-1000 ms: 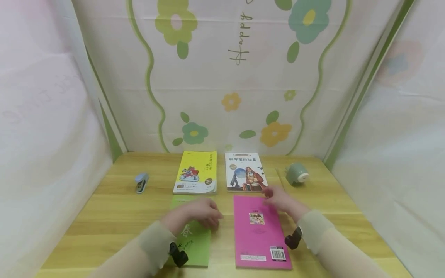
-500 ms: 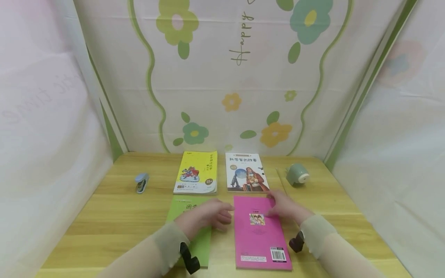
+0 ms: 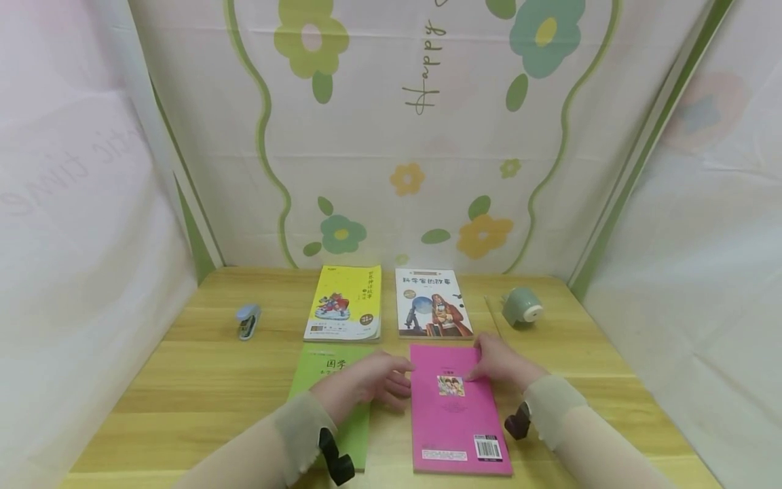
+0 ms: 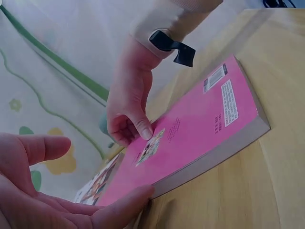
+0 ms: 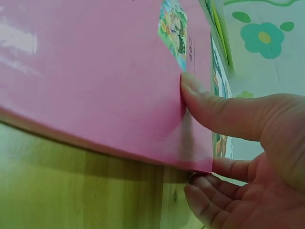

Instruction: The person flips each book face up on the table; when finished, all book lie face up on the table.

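your right hand point(image 3: 501, 363) pinches the pink book's point(image 3: 458, 414) far corner at the tabletop's point(image 3: 201, 380) near edge; your left hand point(image 3: 366, 380), relaxed, touches its spine. only the cover may lift, creasing.

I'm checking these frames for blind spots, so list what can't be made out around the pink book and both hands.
- Head view: the left hand covers part of the green book.
- Right wrist view: right hand's fingers curl under the pink book; contact hidden.
- Head view: barcode text too small.
- Left wrist view: white book mostly hidden behind the pink one.
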Demonstrator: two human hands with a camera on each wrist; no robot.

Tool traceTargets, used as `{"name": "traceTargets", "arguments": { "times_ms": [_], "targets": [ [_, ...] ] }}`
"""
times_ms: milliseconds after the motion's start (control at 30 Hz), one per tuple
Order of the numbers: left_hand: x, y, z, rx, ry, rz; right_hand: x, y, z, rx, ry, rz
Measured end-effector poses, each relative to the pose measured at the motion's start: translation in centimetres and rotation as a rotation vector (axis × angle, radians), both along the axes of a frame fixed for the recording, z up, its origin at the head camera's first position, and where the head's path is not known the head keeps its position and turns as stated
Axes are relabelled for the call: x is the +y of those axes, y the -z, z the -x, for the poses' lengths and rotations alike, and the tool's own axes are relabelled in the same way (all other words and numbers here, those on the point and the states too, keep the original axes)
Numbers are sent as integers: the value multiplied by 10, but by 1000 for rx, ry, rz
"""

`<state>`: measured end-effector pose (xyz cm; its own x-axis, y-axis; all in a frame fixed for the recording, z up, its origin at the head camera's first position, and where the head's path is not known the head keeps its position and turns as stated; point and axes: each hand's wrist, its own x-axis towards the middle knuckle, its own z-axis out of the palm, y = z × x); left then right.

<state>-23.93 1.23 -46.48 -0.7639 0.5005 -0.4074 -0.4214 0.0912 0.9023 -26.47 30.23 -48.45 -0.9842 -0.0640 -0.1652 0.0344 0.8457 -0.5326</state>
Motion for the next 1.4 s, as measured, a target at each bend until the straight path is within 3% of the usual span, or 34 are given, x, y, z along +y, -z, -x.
{"name": "traceTargets", "arguments": {
  "times_ms": [367,767,900,1133,1400],
  "targets": [
    [3,-1,0,-4,-3,-26,-4,-4,-5,19,11,49],
    [6,5,-1,0,-38,-20,10,-1,-3,-13,61,239],
    [8,5,0,6,-55,-10,11,-7,0,7,-3,272],
    [6,7,1,53,-2,14,14,-28,-1,10,-95,476],
    [7,13,-1,98,21,29,12,-42,-5,40,-31,587]
  ]
}}
